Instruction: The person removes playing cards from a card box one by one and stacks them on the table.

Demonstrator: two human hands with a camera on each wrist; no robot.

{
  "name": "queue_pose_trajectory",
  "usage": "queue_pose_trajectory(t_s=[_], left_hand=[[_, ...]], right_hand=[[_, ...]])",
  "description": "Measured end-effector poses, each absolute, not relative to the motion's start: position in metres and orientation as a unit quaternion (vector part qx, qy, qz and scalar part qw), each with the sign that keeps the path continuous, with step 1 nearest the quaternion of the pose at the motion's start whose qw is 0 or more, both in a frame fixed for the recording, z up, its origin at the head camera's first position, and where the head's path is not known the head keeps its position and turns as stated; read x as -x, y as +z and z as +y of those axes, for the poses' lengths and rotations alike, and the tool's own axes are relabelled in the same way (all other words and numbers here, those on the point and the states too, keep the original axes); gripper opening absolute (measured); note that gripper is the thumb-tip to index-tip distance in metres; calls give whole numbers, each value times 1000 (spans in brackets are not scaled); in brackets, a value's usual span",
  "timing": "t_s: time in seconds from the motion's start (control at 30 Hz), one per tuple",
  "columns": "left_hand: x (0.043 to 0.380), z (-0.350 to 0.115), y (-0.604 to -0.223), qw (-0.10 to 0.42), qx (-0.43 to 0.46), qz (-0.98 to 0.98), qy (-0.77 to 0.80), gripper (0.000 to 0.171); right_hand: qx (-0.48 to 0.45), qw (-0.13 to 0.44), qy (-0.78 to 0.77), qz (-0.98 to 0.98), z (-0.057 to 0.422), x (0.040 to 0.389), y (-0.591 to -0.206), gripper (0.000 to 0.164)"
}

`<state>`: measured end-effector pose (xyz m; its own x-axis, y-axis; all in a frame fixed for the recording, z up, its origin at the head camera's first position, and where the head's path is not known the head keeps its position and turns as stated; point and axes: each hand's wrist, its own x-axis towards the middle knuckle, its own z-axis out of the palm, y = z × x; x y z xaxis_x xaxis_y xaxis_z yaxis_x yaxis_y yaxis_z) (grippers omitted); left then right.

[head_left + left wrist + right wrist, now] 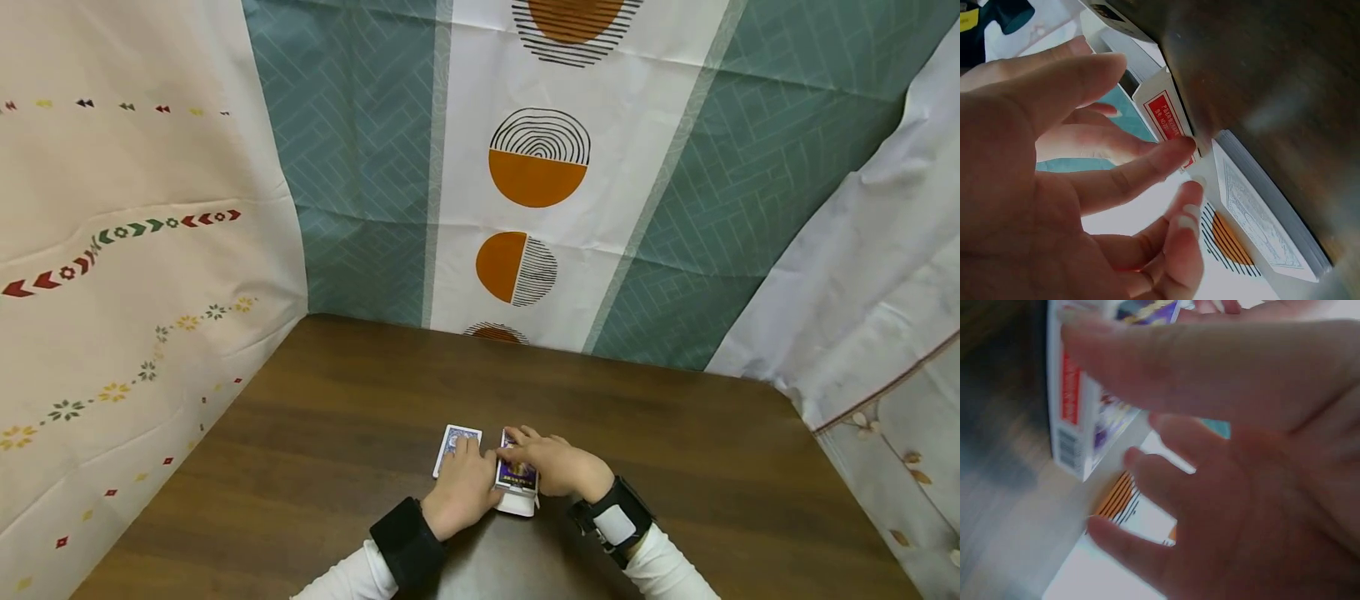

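A card box (517, 475) with a dark purple picture lies on the table, its white end flap (516, 504) out toward the person. My right hand (562, 465) is over it; in the right wrist view, the thumb (1110, 359) lies across the box (1071, 406) at its red-labelled side, other fingers spread. My left hand (462, 492) is between the box and a deck of cards (450, 442) with blue patterned backs. In the left wrist view, its fingers are loosely bent, one fingertip right at the box's red-labelled side (1166, 115), the deck (1260, 222) beyond the fingertips.
The brown wooden table (360, 392) extends around both hands. Behind it hangs a teal and white curtain (360, 167) with orange circles. Patterned cream cloth (135, 250) hangs at the left and white cloth (847, 275) at the right.
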<state>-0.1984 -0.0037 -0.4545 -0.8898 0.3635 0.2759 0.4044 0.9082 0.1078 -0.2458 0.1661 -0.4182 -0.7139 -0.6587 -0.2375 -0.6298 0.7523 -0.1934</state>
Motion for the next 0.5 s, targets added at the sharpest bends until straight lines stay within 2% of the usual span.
queue_pose_trajectory(t_s=[0.17, 0.3, 0.5], left_hand=[[204, -6, -451, 130, 210, -965, -91, 37], [204, -5, -450, 114, 206, -965, -111, 30], [206, -1, -454, 108, 231, -955, -150, 22]], right_hand=[[375, 115, -56, 918, 170, 249, -420, 72], [358, 119, -49, 925, 174, 248, -421, 76], [329, 72, -16, 941, 182, 243, -427, 73]])
